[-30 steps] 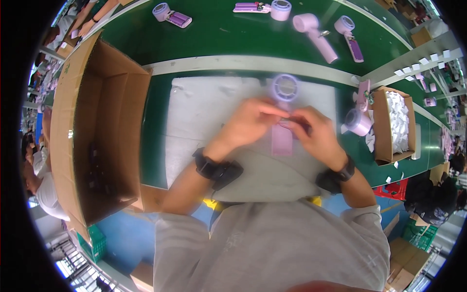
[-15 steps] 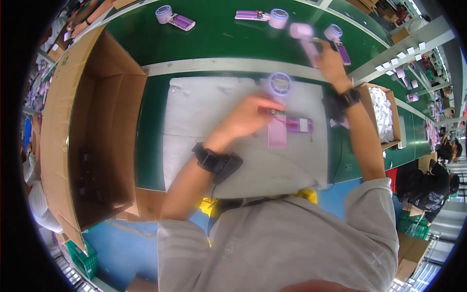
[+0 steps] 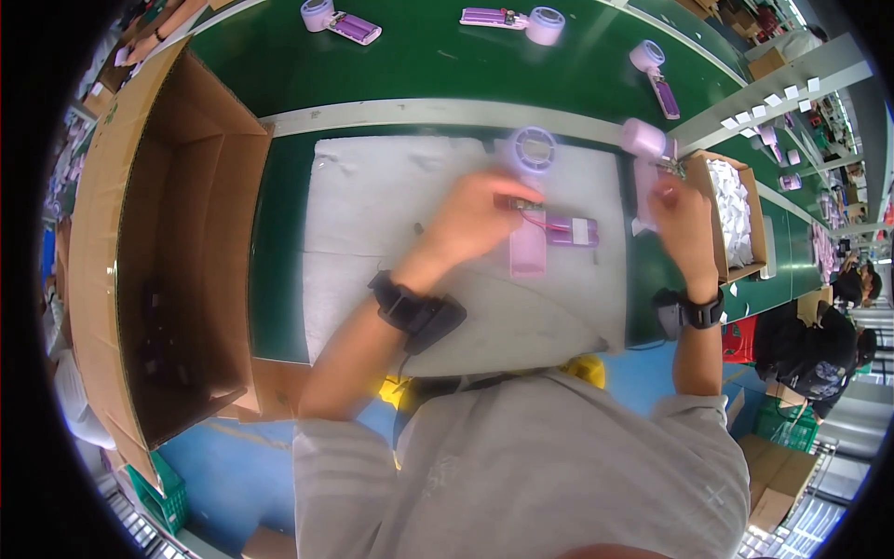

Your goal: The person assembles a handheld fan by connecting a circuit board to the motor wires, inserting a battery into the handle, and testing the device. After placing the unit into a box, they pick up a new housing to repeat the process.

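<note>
On the white mat [image 3: 372,191], my left hand [image 3: 470,216] pinches the open fan [image 3: 528,256]; right of the mat, my right hand [image 3: 684,228]'s blurred fingers look closed around a second fan [image 3: 643,138]. I'd grip lightly, keeping the red wires [image 3: 558,227] slack.

hands apart: left hand [image 3: 468,221] over the foam mat [image 3: 549,321], right hand [image 3: 687,226] beyond its right edge
the left hand shows its back, fingers bent in a grip, left forearm [image 3: 346,361] slanting across the mat's near left corner; right fingers curl tightly, right forearm [image 3: 698,361] running nearly straight forward beside the mat.
</note>
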